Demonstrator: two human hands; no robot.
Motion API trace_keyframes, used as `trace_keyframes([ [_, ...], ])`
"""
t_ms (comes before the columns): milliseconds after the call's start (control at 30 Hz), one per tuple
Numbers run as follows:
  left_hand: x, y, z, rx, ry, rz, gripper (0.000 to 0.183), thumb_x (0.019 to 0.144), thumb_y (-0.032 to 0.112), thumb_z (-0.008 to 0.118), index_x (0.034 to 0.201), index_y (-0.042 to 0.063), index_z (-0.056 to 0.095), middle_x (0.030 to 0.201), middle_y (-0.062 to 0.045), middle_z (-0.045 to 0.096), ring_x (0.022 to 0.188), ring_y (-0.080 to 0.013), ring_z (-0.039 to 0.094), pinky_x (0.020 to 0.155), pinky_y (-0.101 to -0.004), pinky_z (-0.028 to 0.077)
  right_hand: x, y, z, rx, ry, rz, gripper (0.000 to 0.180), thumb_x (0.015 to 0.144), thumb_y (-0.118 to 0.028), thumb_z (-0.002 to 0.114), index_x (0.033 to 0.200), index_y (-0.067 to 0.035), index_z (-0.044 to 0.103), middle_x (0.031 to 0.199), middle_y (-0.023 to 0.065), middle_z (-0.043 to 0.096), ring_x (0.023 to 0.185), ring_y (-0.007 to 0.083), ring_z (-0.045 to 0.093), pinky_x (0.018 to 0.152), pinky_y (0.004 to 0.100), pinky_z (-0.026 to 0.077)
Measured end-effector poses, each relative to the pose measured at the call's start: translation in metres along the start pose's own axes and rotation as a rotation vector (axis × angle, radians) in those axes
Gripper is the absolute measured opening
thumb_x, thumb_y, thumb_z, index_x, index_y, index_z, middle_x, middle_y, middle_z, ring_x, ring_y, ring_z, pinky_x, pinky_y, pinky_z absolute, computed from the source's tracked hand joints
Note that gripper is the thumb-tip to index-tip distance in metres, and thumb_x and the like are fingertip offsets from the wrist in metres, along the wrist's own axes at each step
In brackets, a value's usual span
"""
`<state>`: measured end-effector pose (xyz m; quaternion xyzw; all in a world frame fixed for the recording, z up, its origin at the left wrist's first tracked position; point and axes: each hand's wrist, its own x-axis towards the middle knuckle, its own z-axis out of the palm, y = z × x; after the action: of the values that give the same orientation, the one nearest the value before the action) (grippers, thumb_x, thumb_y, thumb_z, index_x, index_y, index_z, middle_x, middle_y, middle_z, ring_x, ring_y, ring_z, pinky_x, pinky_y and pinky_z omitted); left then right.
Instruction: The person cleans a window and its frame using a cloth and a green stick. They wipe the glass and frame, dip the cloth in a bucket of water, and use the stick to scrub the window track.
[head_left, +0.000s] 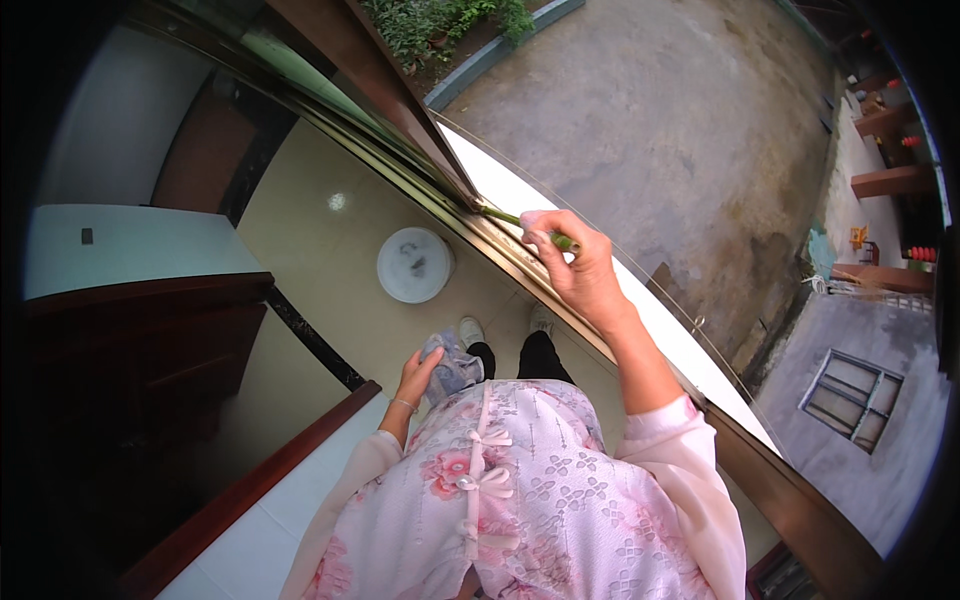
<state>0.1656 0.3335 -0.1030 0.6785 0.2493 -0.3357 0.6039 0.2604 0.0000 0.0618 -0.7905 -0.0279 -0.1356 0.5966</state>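
Observation:
In my right hand (574, 262) is a thin green stick (501, 215), perhaps a brush handle or plant stem. Its far end reaches the window track (517, 251), close to the lower corner of the brown sliding sash (450, 154). Specks of dirt show in the track beside my right hand. My left hand (414, 379) holds a crumpled grey-blue cloth (452, 366) low in front of my body. Outside the track runs a white sill (480, 154), with my right forearm above it.
A white round bucket with a lid (415, 264) stands on the tiled floor (337, 169), near my shoes (471, 330). Dark red wooden trim (255, 487) edges a white wall at left. Beyond the window lies a concrete yard (637, 112) with a planted bed (450, 30).

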Motion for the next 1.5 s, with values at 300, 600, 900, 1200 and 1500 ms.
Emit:
trace_keyframes([
  [300, -0.001, -0.005, -0.006, 0.037, 0.074, -0.001, 0.061, 0.085, 0.043, 0.071, 0.123, -0.003, 0.057, 0.109, -0.01, 0.065, 0.098, -0.0164, 0.062, 0.085, -0.0295, 0.049, 0.012, -0.028, -0.004, 0.004, 0.025, -0.015, 0.009, 0.089, 0.001, 0.062, 0.098, -0.001, 0.06, 0.094, 0.0114, 0.067, 0.078, 0.0217, 0.065, 0.072, 0.0305, 0.052],
  [600, 0.007, -0.014, -0.02, 0.017, 0.06, -0.002, 0.061, 0.085, 0.044, 0.072, 0.121, -0.003, 0.058, 0.11, -0.01, 0.065, 0.097, -0.0167, 0.062, 0.086, -0.0294, 0.049, -0.008, -0.049, -0.018, -0.094, -0.028, 0.018, 0.008, 0.089, 0.002, 0.063, 0.096, 0.001, 0.059, 0.097, 0.0141, 0.068, 0.086, 0.0235, 0.067, 0.078, 0.0313, 0.053],
  [900, 0.018, -0.024, -0.028, -0.075, 0.0, 0.033, 0.059, 0.085, 0.044, 0.071, 0.121, -0.002, 0.059, 0.111, -0.011, 0.066, 0.099, -0.017, 0.062, 0.087, -0.0293, 0.049, -0.005, -0.039, 0.032, -0.355, -0.241, -0.224, 0.019, 0.079, 0.003, 0.067, 0.092, -0.003, 0.054, 0.097, 0.0132, 0.065, 0.085, 0.034, 0.065, 0.073, 0.0395, 0.052],
  [1200, 0.015, -0.041, -0.047, -0.163, 0.035, 0.046, 0.054, 0.087, 0.042, 0.07, 0.119, -0.001, 0.061, 0.108, -0.008, 0.066, 0.096, -0.0149, 0.062, 0.085, -0.0288, 0.049, -0.004, -0.057, 0.029, -0.337, -0.133, -0.159, 0.019, 0.08, 0.006, 0.064, 0.094, -0.003, 0.055, 0.093, 0.0157, 0.064, 0.079, 0.0347, 0.063, 0.072, 0.0373, 0.052],
  [1500, 0.011, -0.014, -0.044, -0.158, -0.041, 0.074, 0.05, 0.09, 0.037, 0.067, 0.122, 0.0, 0.06, 0.11, -0.005, 0.065, 0.1, -0.014, 0.06, 0.09, -0.0284, 0.047, -0.037, -0.073, -0.042, -0.361, 0.015, 0.146, 0.006, 0.092, -0.003, 0.061, 0.098, -0.001, 0.061, 0.084, 0.0114, 0.067, 0.069, 0.0177, 0.063, 0.068, 0.0293, 0.051],
])
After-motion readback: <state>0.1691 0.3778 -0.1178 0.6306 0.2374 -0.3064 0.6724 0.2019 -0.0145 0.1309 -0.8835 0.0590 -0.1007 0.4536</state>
